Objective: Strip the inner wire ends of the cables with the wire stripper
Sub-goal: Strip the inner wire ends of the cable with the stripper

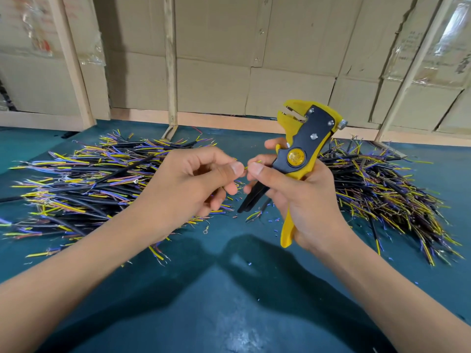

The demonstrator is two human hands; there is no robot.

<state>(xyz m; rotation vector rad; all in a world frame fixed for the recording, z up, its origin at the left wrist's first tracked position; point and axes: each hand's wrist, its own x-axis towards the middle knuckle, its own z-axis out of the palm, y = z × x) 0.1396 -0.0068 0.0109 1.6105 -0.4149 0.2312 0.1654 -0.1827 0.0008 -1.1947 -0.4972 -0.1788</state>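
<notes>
Teal table (229, 314) bare toward the near edge; cable piles lie left (84, 184) and right (377, 189), a narrow gap between. Right hand (303, 197) grips the upright yellow wire stripper (303, 151). Left hand (193, 182) and right fingertips pinch a yellow-green wire end (246, 167), just beside the stripper.

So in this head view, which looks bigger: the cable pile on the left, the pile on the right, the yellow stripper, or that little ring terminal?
1. Left pile of black cables
2. Right cable pile, slightly smaller
3. Yellow-and-black wire stripper, nearer the camera
4. Small metal ring terminal
</notes>
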